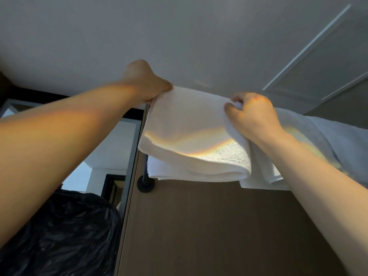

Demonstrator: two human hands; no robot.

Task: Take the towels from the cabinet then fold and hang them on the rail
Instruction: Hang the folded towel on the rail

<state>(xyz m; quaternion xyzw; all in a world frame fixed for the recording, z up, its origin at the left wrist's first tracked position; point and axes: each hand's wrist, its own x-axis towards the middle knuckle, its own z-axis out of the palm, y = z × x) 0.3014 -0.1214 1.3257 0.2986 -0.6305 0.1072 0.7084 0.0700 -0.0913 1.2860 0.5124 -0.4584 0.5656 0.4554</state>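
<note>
Hanging over the rail [145, 170], the white towel [189, 132] is looking soft, light and floppy. The left hand [147, 82] is gripping its corner at 11 o'clock. The right hand [253, 114] is pinching its edge at 2 o'clock. Holding both top corners is looking like the best grip.

My left hand [146, 82] and right hand [253, 114] grip the top corners of a folded white terry towel [191, 136] draped over a dark metal rail [145, 166] beside another white towel [310, 128].
</note>
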